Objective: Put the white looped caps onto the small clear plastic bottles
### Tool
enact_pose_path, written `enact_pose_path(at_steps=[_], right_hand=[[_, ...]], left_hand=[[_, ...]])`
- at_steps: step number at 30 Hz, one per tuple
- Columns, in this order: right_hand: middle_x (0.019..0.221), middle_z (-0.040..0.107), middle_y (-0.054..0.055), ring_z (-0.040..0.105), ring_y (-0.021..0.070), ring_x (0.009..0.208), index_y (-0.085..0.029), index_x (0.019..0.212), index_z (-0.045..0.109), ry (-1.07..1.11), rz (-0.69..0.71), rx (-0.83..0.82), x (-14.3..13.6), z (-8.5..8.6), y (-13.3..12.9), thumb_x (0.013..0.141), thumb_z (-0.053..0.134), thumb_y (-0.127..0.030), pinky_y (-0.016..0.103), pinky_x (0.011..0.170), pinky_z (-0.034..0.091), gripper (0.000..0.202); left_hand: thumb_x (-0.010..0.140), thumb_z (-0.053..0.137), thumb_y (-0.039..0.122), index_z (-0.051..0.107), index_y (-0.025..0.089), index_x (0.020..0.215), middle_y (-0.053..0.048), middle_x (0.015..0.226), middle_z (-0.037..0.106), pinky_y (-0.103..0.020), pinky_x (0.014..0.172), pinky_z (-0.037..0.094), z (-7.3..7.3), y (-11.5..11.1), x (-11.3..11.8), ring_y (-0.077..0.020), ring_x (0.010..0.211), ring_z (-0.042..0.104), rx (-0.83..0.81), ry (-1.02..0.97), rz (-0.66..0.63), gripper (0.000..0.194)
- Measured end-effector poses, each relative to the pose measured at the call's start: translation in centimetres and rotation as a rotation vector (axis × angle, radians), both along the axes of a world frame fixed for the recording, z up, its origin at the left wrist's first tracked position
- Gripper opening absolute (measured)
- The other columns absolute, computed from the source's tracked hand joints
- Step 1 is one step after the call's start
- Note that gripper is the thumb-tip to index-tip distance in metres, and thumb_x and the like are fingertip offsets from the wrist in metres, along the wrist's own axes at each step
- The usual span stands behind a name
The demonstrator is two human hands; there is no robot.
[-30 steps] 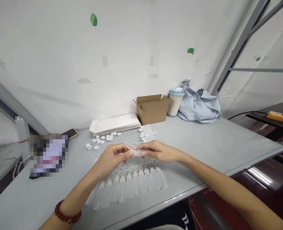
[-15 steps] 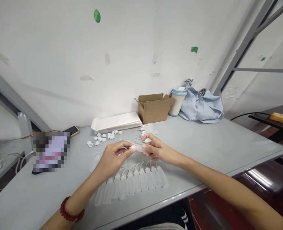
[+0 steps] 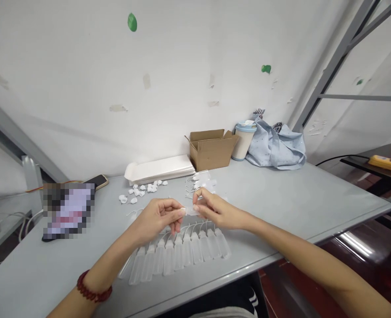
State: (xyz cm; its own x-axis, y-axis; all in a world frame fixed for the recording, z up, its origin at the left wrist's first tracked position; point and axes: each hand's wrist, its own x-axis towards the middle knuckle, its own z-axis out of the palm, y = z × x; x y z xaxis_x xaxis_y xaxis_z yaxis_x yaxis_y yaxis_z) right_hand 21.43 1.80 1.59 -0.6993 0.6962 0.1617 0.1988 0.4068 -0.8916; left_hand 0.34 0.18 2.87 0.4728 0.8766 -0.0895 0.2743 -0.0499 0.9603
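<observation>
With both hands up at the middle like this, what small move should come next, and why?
Probably hold the left hand steady and ease the right hand's fingertips back slightly: both pinch the small translucent piece, and their fingers cover its ends, so its fit can't be checked.

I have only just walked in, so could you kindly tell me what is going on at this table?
A person's left hand and right hand are pinching a small translucent plastic piece between them. Below lies a row of translucent plastic bottles with thin tubes. Behind are small white pieces and an open cardboard box.
</observation>
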Motion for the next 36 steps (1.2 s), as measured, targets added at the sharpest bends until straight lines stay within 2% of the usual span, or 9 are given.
enact_pose_path(at_steps=[6, 8, 11, 14, 20, 24, 27, 30, 36], right_hand=[[0.058, 0.033, -0.009, 0.023, 0.006, 0.047, -0.024, 0.09, 0.034, 0.126, 0.062, -0.447, 0.2, -0.4, 1.1, 0.091, 0.045, -0.042, 0.017, 0.044, 0.019, 0.022], [0.058, 0.033, -0.009, 0.018, 0.0056, 0.046, -0.024, 0.089, 0.033, 0.16, 0.106, -0.584, 0.3, -0.3, 1.4, 0.09, 0.047, -0.042, 0.017, 0.043, 0.015, 0.022], [0.058, 0.029, -0.01, 0.014, 0.0056, 0.046, -0.025, 0.089, 0.032, 0.178, 0.139, -0.686, 0.4, -0.2, 1.4, 0.089, 0.048, -0.042, 0.017, 0.043, 0.012, 0.023], [0.058, 0.029, -0.01, 0.018, 0.0057, 0.046, -0.024, 0.09, 0.031, 0.163, 0.127, -0.555, 0.2, -0.3, 1.0, 0.091, 0.044, -0.045, 0.017, 0.044, 0.015, 0.025], [0.064, 0.036, -0.006, 0.031, 0.0082, 0.051, -0.021, 0.092, 0.032, 0.0, -0.078, 0.214, -0.8, -1.3, -0.4, 0.093, 0.037, -0.029, 0.021, 0.051, 0.026, 0.01], [0.064, 0.036, -0.005, 0.027, 0.0086, 0.047, -0.02, 0.091, 0.033, -0.094, -0.17, 0.488, -1.3, -2.3, -0.7, 0.09, 0.034, -0.022, 0.023, 0.05, 0.023, 0.003], [0.063, 0.036, -0.006, 0.027, 0.0087, 0.047, -0.02, 0.092, 0.033, -0.093, -0.154, 0.49, -1.4, -2.4, -0.7, 0.09, 0.034, -0.021, 0.024, 0.049, 0.023, 0.002], [0.064, 0.039, -0.005, 0.032, 0.0091, 0.05, -0.019, 0.093, 0.034, -0.015, -0.137, 0.379, -1.3, -1.7, -0.7, 0.092, 0.035, -0.023, 0.023, 0.051, 0.027, 0.004], [0.061, 0.033, -0.008, 0.032, 0.0072, 0.052, -0.022, 0.09, 0.034, 0.169, -0.037, -0.14, -0.7, -0.6, -0.3, 0.094, 0.039, -0.036, 0.02, 0.054, 0.032, 0.016]], left_hand=[[0.083, 0.055, 0.027, 0.065, 0.016, 0.081, -0.002, 0.068, 0.066, -0.022, 0.057, 0.048, -0.9, -0.6, 0.6, -0.0129, 0.059, 0.061, 0.494, 0.159, 0.118, 0.015], [0.084, 0.055, 0.026, 0.065, 0.016, 0.082, -0.002, 0.069, 0.067, -0.022, 0.057, 0.048, -0.9, -0.7, 0.7, -0.0128, 0.059, 0.062, 0.553, 0.149, 0.115, 0.014], [0.084, 0.055, 0.027, 0.064, 0.015, 0.081, -0.002, 0.066, 0.066, -0.021, 0.055, 0.048, -0.6, -0.8, 0.7, -0.0124, 0.056, 0.062, 0.483, 0.105, 0.091, 0.015], [0.085, 0.052, 0.03, 0.062, 0.016, 0.079, 0.0, 0.061, 0.064, -0.02, 0.054, 0.047, -0.3, -0.8, 0.7, -0.0122, 0.055, 0.06, 0.385, 0.111, 0.09, 0.018], [0.086, 0.049, 0.039, 0.057, 0.017, 0.072, 0.005, 0.047, 0.052, -0.02, 0.046, 0.039, -0.2, -0.5, 0.4, -0.01, 0.045, 0.048, 0.291, 0.169, 0.122, 0.027], [0.087, 0.043, 0.042, 0.046, 0.019, 0.057, 0.006, 0.04, 0.041, -0.021, 0.043, 0.033, -0.6, -0.6, 0.8, -0.0089, 0.04, 0.038, 0.317, 0.184, 0.203, 0.038], [0.087, 0.043, 0.045, 0.044, 0.019, 0.052, 0.007, 0.037, 0.037, -0.021, 0.041, 0.031, -1.0, -0.7, 1.2, -0.0083, 0.037, 0.034, 0.296, 0.187, 0.263, 0.044], [0.086, 0.045, 0.047, 0.048, 0.018, 0.053, 0.006, 0.037, 0.039, -0.02, 0.041, 0.034, -0.8, -0.7, 1.2, -0.0083, 0.037, 0.036, 0.252, 0.15, 0.264, 0.043], [0.079, 0.061, 0.032, 0.066, 0.017, 0.078, 0.0, 0.066, 0.063, -0.02, 0.053, 0.047, 0.0, -0.6, 0.6, -0.0105, 0.054, 0.054, 0.359, 0.074, 0.144, 0.016]])
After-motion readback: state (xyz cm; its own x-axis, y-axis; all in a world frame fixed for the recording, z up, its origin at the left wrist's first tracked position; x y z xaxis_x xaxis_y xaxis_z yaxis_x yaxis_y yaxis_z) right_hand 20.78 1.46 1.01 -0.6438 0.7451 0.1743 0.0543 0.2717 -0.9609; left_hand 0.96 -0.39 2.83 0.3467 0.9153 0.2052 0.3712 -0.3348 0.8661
